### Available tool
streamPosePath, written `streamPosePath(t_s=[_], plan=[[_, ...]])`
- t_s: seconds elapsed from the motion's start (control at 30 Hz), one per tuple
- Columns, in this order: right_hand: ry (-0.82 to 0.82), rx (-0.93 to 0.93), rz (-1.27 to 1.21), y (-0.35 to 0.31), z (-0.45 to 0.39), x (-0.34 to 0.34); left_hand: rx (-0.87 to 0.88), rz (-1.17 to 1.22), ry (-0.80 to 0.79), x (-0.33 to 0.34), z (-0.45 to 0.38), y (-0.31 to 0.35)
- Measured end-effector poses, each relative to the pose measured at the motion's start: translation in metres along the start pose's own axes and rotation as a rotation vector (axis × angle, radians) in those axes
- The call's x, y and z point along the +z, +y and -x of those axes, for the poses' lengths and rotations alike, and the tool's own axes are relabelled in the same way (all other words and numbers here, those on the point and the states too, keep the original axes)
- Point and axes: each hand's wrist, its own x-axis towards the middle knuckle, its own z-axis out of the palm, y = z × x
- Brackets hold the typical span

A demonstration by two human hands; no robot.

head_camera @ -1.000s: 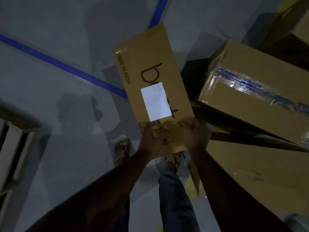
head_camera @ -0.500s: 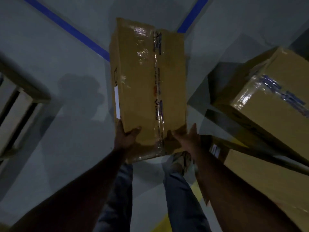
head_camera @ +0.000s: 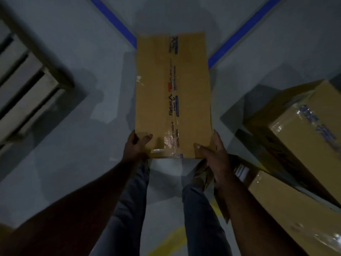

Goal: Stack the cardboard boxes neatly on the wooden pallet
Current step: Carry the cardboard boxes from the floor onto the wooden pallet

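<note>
While both the left hand point(head_camera: 135, 146) and right hand point(head_camera: 214, 154) grip a taped cardboard box point(head_camera: 172, 93) mid-carry, the wooden pallet point(head_camera: 27, 89) at left shows no boxes; more boxes point(head_camera: 302, 137) wait at right.

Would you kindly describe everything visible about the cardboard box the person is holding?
The held cardboard box is a long, plain brown carton seen on a broad face. Clear packing tape with printed lettering runs lengthwise down it, wrinkled near the close end, and a small scrap of tape shows at its left edge. It is closed, held out above the grey floor, its long axis pointing away from the person. The left hand grips its near left corner and the right hand its near right corner, thumbs on top. Nothing else touches it.
</note>
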Motion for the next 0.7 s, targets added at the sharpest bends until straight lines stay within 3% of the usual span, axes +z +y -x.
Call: streamPosePath(t_s=[0.17,0.33,0.5,0.7], plan=[[-0.011,-0.014,-0.029,-0.083,0.063,0.016,0.037,0.136,-0.066,-0.061,0.049,0.045],[-0.168,-0.06,0.069,-0.183,0.139,0.065,0.055,0.247,-0.082,-0.163,0.11,0.092],[-0.316,-0.207,0.225,-0.29,0.215,0.127,0.118,0.443,0.016,-0.246,0.187,0.133],[-0.495,-0.356,0.391,-0.366,0.297,0.224,0.231,0.642,0.167,-0.35,0.257,0.161]])
